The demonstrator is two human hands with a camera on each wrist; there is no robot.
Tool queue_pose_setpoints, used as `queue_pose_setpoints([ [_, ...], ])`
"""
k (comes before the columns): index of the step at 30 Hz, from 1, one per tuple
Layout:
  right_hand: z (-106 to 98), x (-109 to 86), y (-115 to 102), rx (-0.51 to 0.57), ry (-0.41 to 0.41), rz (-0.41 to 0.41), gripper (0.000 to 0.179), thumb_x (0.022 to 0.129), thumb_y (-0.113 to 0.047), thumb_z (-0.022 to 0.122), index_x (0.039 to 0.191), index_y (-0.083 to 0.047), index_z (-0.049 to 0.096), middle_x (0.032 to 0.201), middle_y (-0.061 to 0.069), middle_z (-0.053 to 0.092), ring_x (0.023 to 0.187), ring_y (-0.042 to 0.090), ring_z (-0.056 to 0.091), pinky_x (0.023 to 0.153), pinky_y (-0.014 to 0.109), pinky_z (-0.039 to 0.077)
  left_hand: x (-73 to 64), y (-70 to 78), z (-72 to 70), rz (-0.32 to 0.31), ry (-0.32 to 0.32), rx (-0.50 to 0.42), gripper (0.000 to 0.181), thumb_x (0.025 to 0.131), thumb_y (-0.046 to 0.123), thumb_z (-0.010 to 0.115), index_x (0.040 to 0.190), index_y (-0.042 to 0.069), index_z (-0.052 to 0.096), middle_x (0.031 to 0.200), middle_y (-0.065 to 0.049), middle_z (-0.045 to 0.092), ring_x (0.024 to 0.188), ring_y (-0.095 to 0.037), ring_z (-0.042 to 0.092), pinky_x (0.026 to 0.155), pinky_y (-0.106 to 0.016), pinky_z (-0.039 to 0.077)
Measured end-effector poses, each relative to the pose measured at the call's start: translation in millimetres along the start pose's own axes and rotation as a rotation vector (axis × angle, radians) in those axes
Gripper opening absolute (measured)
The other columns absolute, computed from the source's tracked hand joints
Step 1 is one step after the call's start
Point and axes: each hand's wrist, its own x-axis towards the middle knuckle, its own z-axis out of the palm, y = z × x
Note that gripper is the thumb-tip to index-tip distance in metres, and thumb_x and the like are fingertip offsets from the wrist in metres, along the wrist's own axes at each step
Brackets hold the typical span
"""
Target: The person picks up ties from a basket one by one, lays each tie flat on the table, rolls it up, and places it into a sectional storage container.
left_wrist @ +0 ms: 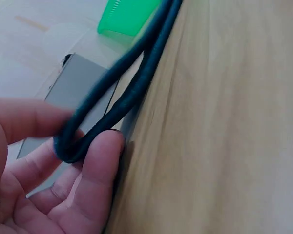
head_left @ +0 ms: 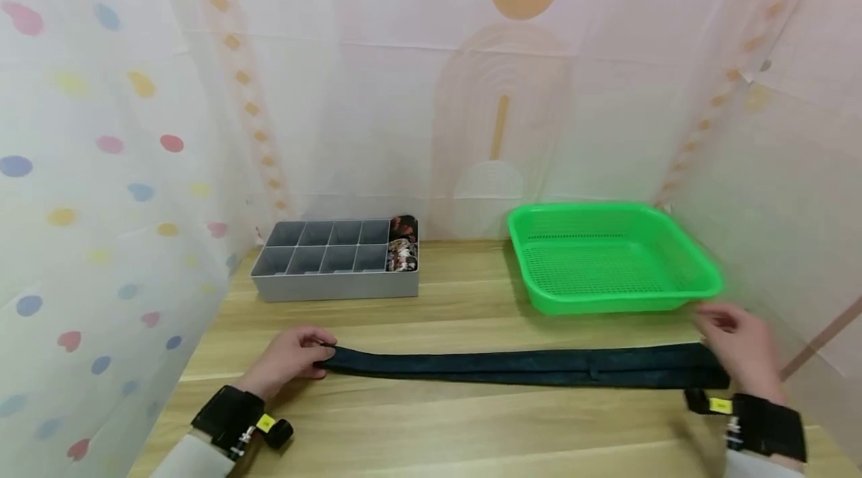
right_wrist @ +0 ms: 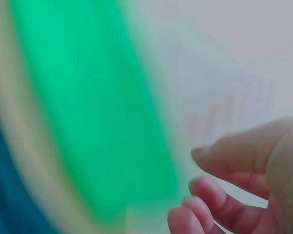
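Observation:
A dark teal necktie [head_left: 485, 366] lies stretched across the wooden table, doubled lengthwise, with a small keeper loop showing on its right part. My left hand [head_left: 296, 354] pinches its left end, where the left wrist view shows the fabric bending round in a loop [left_wrist: 71, 146] between thumb and fingers. Over the tie's wide right end hovers my right hand [head_left: 741, 343], its fingers loosely bent. Between the thumb and fingertips of that hand [right_wrist: 234, 180] nothing is held in the right wrist view.
Behind the tie on the left stands a grey divided box [head_left: 337, 285], with rolled patterned fabric [head_left: 402, 255] in its right compartments. A green plastic basket [head_left: 626, 302] stands at the back right, close to the right hand. Printed curtains [head_left: 377, 89] enclose the table [head_left: 471, 426].

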Motion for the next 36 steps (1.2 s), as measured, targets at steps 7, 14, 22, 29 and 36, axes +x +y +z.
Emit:
queue_pose_setpoints([
  [7,98.1,-20.9,-186.4,0.321,-0.498,-0.401,0.018,0.100,-0.014,0.071,0.115,-0.003,0.074,0.094,0.014,0.074,0.075,0.009,0.066,0.069,0.029,0.059,5.2,0.2,5.6,0.037,0.018,0.075,0.032,0.093,0.010,0.080,0.118,-0.006,0.069,0.099,-0.011,0.068,0.082,-0.020,0.071,0.073,-0.034,0.065],
  [14,236.8,-40.1,-295.4,0.664,-0.963,-0.202,0.015,0.100,-0.017,0.074,0.105,-0.003,0.072,0.086,0.010,0.071,0.066,0.013,0.069,0.061,0.026,0.060,7.1,-1.9,0.7,0.055,0.006,0.051,0.034,0.091,0.011,0.082,0.118,-0.007,0.069,0.100,-0.008,0.073,0.084,-0.015,0.071,0.074,-0.033,0.065],
  [22,310.3,-72.4,-305.2,0.544,-0.834,-0.053,0.025,0.092,-0.011,0.081,0.074,-0.009,0.065,0.061,0.001,0.066,0.047,0.008,0.062,0.047,0.021,0.053,4.7,-1.7,5.9,0.058,0.009,0.036,0.034,0.089,0.009,0.083,0.117,-0.006,0.070,0.097,-0.008,0.074,0.081,-0.015,0.071,0.070,-0.031,0.064],
  [29,316.3,-77.9,-305.7,0.265,-0.684,-0.251,0.039,0.090,-0.024,0.086,0.060,-0.016,0.062,0.048,-0.005,0.060,0.041,0.010,0.058,0.053,0.024,0.050,3.7,3.1,13.2,0.050,0.085,0.111,0.029,0.088,0.010,0.084,0.113,-0.001,0.073,0.090,-0.008,0.072,0.078,-0.017,0.068,0.066,-0.029,0.062],
  [36,320.4,-74.9,-306.4,0.222,-0.694,-0.282,0.039,0.088,-0.018,0.085,0.058,-0.016,0.060,0.046,-0.007,0.059,0.041,0.010,0.058,0.049,0.024,0.045,-0.2,9.7,18.6,0.028,0.170,0.145,0.027,0.085,0.007,0.084,0.109,0.000,0.074,0.084,-0.007,0.068,0.069,-0.017,0.066,0.062,-0.028,0.059],
])
